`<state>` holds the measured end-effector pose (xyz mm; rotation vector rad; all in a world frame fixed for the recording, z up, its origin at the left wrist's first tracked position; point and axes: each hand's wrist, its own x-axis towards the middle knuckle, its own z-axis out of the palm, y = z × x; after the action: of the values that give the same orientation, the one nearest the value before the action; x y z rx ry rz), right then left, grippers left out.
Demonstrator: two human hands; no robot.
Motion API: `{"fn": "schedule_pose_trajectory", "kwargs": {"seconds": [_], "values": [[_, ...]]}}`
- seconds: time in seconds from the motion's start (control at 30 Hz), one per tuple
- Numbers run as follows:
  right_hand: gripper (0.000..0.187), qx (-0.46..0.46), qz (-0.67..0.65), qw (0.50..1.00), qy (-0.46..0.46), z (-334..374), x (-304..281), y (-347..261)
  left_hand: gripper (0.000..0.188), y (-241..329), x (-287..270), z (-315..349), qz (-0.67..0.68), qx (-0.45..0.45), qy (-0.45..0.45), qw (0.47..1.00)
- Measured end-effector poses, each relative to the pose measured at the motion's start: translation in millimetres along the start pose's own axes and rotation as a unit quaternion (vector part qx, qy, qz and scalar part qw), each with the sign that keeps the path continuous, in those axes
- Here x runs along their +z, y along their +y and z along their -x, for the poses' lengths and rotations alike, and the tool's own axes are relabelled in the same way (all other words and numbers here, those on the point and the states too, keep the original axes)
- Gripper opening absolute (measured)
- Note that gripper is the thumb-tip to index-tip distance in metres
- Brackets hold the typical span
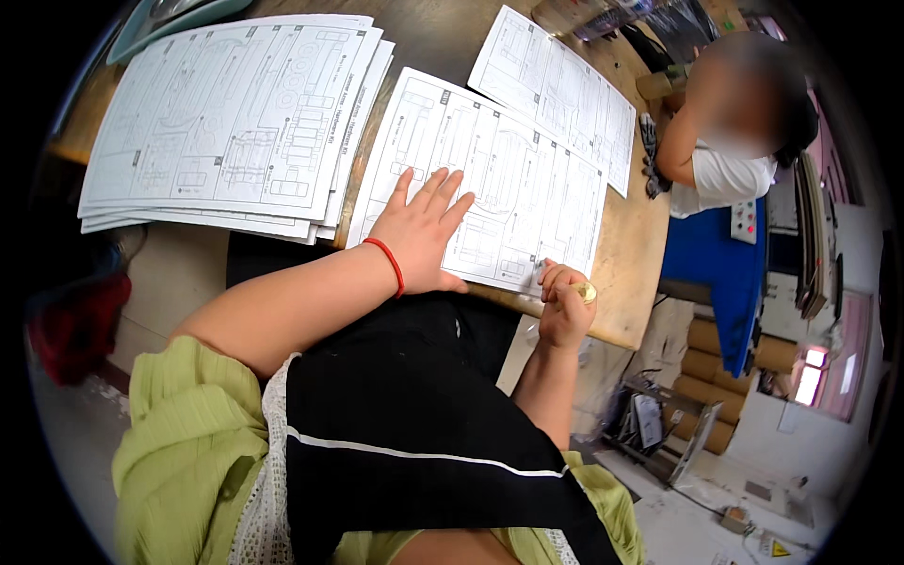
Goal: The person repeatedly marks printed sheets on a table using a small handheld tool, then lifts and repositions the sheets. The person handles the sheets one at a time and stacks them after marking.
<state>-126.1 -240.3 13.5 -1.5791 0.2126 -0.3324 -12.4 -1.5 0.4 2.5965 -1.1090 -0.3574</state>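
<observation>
A white sheet (537,188) printed with line drawings lies on the wooden table in front of me. My left hand (419,231) rests flat on its near left part, fingers spread, a red cord around the wrist. At the sheet's near right edge, my right hand (563,315) is closed around a small tool (587,293). Only its round, gold-coloured end shows; the rest is hidden in the fist, so its kind is unclear. A second printed sheet (556,89) lies beyond, partly under or against the first.
To the left sits a stack of similar printed sheets (226,122), overhanging the near edge of the table (626,297). A teal tray (174,33) is at the far left. Across on the right sits another person (730,174), by a blue surface (702,250). Brown rolls (711,363) are stacked beyond.
</observation>
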Motion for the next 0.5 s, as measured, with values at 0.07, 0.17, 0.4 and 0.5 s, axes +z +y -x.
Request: {"fn": "schedule_pose_trajectory", "kwargs": {"seconds": [0.07,0.17,0.4,0.5], "values": [[0.018,-0.014,-0.064,0.998,-0.001,-6.0,2.9,4.1,0.115,-3.4,11.8,-1.9,-0.034,0.019,0.015,0.999],[0.026,-0.070,-0.127,0.988,-0.058,-38.3,34.5,5.0,0.115,-4.9,15.6,0.1,-0.027,0.020,0.025,0.999],[0.022,-0.057,-0.196,0.977,-0.061,-136.1,86.1,28.4,0.115,-5.9,15.9,-3.1,-0.017,0.027,0.035,0.999],[0.020,-0.061,-0.205,0.976,-0.032,-162.5,96.0,34.9,0.113,-6.3,15.8,-3.1,-0.016,0.030,0.035,0.999]]}}
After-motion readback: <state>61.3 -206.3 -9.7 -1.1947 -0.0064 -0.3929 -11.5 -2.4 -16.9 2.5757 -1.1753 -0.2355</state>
